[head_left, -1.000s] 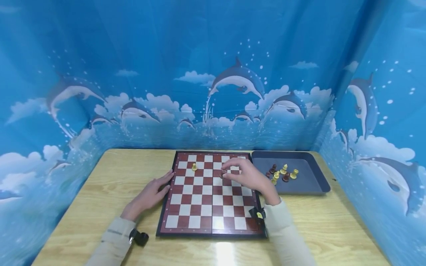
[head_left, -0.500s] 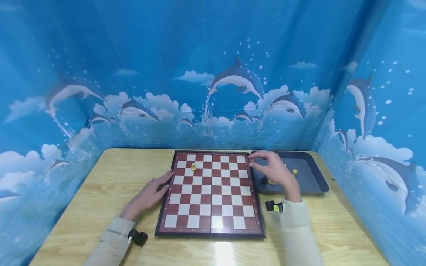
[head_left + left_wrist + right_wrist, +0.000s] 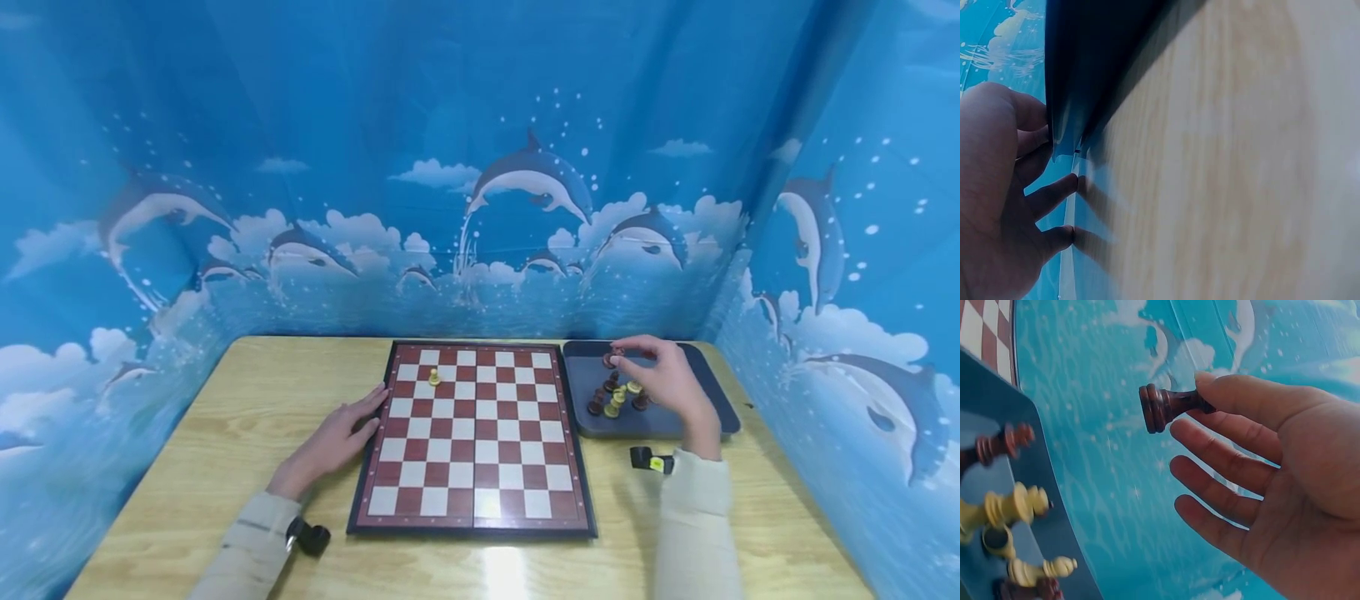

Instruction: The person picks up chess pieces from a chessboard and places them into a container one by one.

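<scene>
My right hand (image 3: 667, 379) pinches a dark brown chess piece (image 3: 1166, 407) by its upper end between thumb and index finger. Its ringed base points away from the palm; the fingers hide its head. That hand is over the grey tray (image 3: 581, 371), where dark brown and yellow chess pieces stand close together, among them a yellow one (image 3: 1019, 506) in the right wrist view. At the left edge of the chessboard (image 3: 408, 475) my left hand (image 3: 337, 437) rests with fingers extended against the black rim. One yellow pawn (image 3: 434, 377) stands near the board's far left.
The tray sits beside the board's right edge, toward the back of the wooden table (image 3: 285, 383). A blue dolphin-print curtain (image 3: 360, 150) encloses the back and sides. Black wrist devices sit at both sleeves, the right one (image 3: 651, 460) in front of the tray.
My right hand has carried the dark brown chess piece from the board's right half rightward to above the tray. The left hand and the yellow pawn have stayed in place.
</scene>
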Motion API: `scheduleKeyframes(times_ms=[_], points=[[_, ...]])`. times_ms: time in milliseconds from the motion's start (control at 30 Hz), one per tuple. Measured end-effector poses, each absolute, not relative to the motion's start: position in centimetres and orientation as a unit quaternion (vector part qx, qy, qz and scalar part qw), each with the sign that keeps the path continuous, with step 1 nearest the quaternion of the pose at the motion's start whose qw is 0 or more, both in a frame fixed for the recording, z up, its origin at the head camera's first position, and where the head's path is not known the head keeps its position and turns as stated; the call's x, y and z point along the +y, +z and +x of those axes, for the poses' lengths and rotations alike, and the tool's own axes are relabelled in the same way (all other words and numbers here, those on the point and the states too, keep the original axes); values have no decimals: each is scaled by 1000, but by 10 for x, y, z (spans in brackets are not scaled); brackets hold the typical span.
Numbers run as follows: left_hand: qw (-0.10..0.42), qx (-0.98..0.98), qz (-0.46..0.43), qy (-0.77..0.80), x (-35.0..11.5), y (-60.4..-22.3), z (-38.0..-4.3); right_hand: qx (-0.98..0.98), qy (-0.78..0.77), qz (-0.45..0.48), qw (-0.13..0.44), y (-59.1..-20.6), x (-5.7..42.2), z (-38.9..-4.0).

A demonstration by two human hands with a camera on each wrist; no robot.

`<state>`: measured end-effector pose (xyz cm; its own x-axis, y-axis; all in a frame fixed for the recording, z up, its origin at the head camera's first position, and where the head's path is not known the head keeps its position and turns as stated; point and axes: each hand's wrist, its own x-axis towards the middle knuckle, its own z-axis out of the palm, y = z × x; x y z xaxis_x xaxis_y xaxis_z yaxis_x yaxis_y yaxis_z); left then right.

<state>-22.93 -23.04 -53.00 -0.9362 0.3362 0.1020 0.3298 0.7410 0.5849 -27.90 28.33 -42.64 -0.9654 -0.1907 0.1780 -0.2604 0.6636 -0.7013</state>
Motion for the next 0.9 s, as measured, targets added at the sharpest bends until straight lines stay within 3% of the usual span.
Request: scheduleKeyframes(times_ms=[500, 900], points=[[-2, 928, 186, 322, -230, -531, -231, -915, 385, 83, 88, -447, 329, -283], [-1, 930, 183, 320, -230, -532, -230, -919, 390, 21, 57, -456, 352, -276]])
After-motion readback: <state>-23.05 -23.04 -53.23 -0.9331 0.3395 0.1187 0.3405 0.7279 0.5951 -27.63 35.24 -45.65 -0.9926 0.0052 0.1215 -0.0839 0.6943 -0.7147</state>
